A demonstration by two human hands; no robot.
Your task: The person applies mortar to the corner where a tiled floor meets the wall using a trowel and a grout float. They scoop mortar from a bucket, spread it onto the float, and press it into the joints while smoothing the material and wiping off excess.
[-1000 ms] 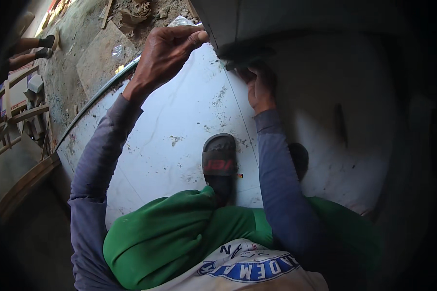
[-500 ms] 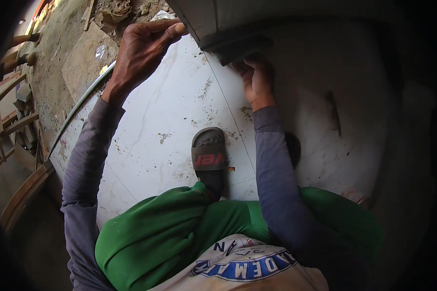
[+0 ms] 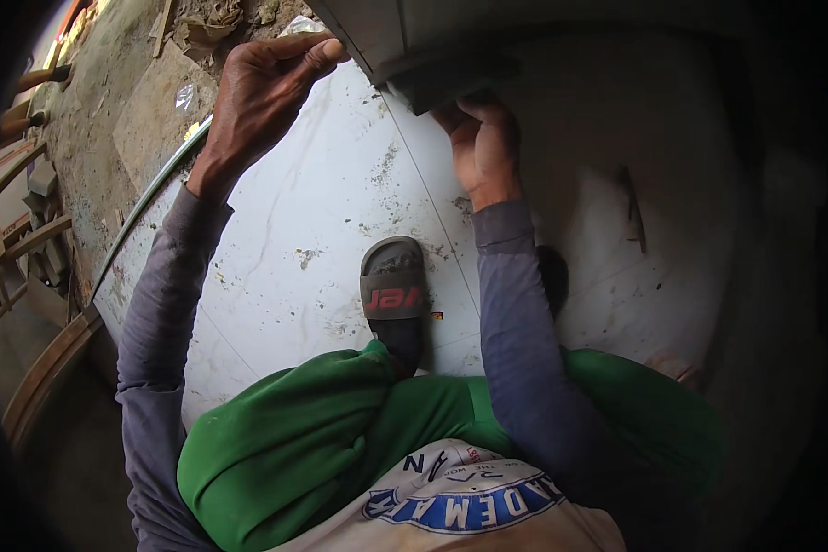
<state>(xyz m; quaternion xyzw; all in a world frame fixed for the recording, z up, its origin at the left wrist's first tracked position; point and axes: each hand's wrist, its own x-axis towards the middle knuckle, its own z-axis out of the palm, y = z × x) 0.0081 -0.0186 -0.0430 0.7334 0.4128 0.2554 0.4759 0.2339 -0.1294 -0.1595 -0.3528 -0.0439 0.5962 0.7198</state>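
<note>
My left hand is raised at the upper left, thumb and forefinger pinched at the corner edge of a grey panel; whatever is between them is too small to make out. My right hand is curled round the lower side of a dark flat block, its fingertips mostly in shadow. The block sits against the panel's lower edge, over pale floor tiles that have thin seams and scattered grit.
A rough dirt floor with debris lies beyond a strip along the tiles' left edge. Wooden frames stand at the left. Another person's legs show at the upper left. My slippered foot rests on the tiles.
Both hands and the panel edge have shifted left and upward in the view, along with the floor and my foot. The left pinch and the right hand's hold look unchanged.
</note>
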